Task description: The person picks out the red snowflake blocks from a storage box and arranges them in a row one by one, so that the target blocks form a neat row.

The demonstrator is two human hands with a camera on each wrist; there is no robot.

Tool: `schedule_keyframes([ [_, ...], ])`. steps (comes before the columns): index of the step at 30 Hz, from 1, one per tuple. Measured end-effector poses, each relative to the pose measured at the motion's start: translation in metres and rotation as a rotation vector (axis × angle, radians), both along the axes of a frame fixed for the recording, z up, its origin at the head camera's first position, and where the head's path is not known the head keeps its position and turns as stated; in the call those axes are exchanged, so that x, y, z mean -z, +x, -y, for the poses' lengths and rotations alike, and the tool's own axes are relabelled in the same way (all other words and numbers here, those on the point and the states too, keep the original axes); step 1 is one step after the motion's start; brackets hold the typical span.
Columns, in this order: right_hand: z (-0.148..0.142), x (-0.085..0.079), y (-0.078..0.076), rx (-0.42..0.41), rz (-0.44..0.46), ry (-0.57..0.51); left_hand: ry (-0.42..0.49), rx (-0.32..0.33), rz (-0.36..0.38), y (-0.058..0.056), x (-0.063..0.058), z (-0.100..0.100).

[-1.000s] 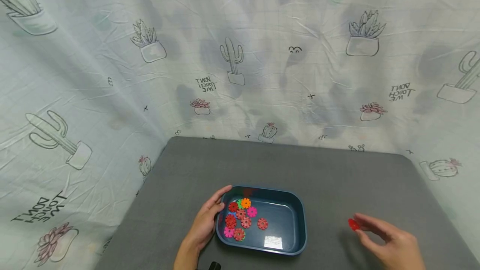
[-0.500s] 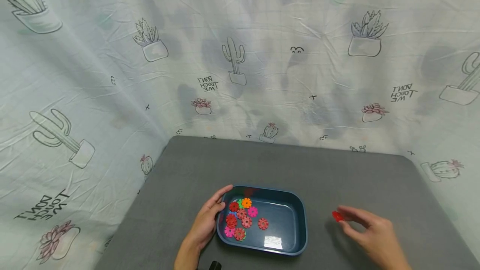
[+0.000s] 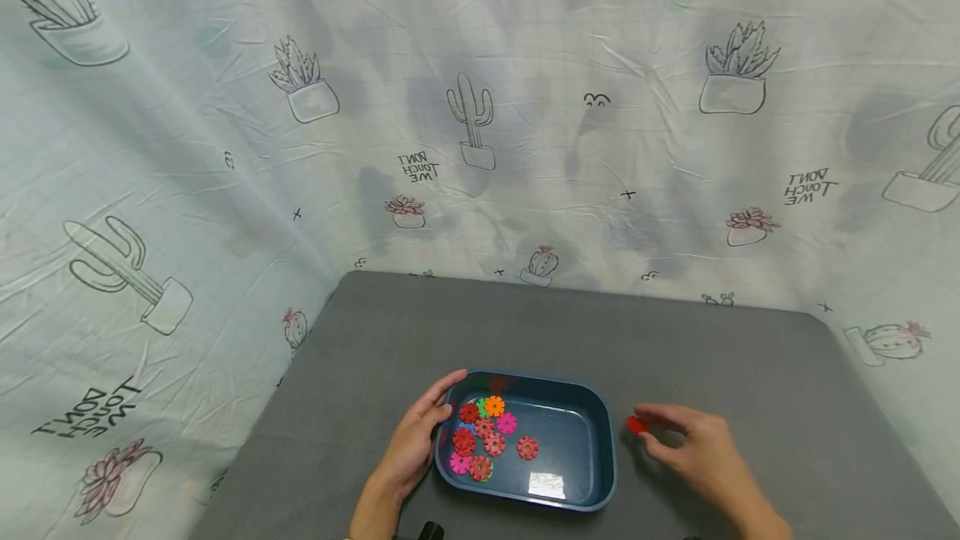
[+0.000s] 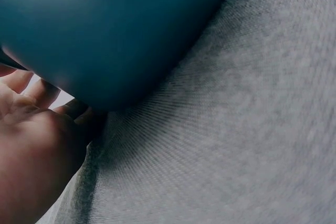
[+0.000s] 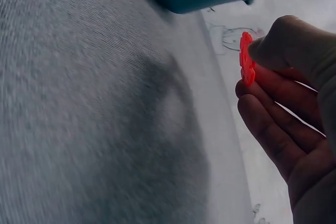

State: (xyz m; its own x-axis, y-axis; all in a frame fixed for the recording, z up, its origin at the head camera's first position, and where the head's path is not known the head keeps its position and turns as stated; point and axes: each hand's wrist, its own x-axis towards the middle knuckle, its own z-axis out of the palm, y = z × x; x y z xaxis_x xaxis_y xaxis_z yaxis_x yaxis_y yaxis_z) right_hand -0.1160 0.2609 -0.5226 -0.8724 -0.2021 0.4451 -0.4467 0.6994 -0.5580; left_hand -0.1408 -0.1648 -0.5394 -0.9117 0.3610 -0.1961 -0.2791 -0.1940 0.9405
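Fingers (image 5: 268,129) first: on the right they're pinching a red notched disc, thumb pressed against one face, and on the left they're bent round the end of a tray.

Big stuff now! The pale cloth (image 3: 525,148) fills the back and both sides, printed all over with potted cacti and mirrored lettering. Below it spreads the grey table (image 3: 450,323), and there sits the dark blue tray (image 3: 570,448), rounded at the corners, a bright reflection gleaming on its floor.

To the hands: the left hand (image 3: 408,444) has the tray's left end, thumb at the rim. The right hand (image 3: 697,444) hangs over the table on the other side, shadow beneath it.

Inside, a colourful heap of discs (image 3: 476,440) crowds the left half: reds, pinks, an orange, peeks of green and blue. One loner, a reddish disc (image 3: 527,448), lies apart toward the middle.

And the red notched disc (image 3: 636,425)? Just outside the tray's right wall, near but apart, tilted up on edge.
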Motion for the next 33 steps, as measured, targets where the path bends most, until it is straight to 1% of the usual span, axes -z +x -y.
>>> schedule_keyframes([
  [3,0.005,0.005,-0.004,-0.012,0.025,0.003,-0.002,-0.001,-0.002,0.0,0.0,0.0],
  [8,0.009,0.014,-0.009,-0.009,0.06,0.028,-0.004,-0.004,-0.003,0.0,-0.001,-0.001],
  [13,0.01,0.019,-0.01,0.007,0.127,0.089,0.005,0.004,0.004,0.0,-0.002,-0.001],
  [15,0.01,0.019,-0.009,0.016,0.135,0.131,0.007,0.007,0.005,0.0,-0.002,-0.001],
  [17,0.011,0.02,-0.008,0.022,0.11,0.163,0.006,0.009,0.004,0.0,-0.002,-0.001],
  [21,0.013,0.019,-0.007,0.008,0.022,0.221,0.011,0.005,0.005,0.0,0.0,0.0],
  [22,0.014,0.019,-0.007,0.008,0.024,0.226,0.014,0.005,0.006,0.0,0.0,0.0],
  [24,0.014,0.021,-0.007,0.002,-0.01,0.221,0.012,-0.001,0.007,0.0,0.0,0.0],
  [27,0.011,0.024,-0.003,0.036,-0.003,0.148,0.006,-0.003,0.006,-0.001,-0.001,0.0],
  [29,0.007,0.024,0.001,0.047,0.04,0.045,0.0,-0.003,0.008,-0.001,-0.002,-0.001],
  [30,0.005,0.022,0.004,0.048,0.098,-0.021,0.0,-0.001,0.008,-0.001,-0.002,-0.001],
  [33,-0.001,0.012,0.012,0.048,0.336,-0.272,0.004,0.001,0.007,-0.001,-0.002,-0.001],
])
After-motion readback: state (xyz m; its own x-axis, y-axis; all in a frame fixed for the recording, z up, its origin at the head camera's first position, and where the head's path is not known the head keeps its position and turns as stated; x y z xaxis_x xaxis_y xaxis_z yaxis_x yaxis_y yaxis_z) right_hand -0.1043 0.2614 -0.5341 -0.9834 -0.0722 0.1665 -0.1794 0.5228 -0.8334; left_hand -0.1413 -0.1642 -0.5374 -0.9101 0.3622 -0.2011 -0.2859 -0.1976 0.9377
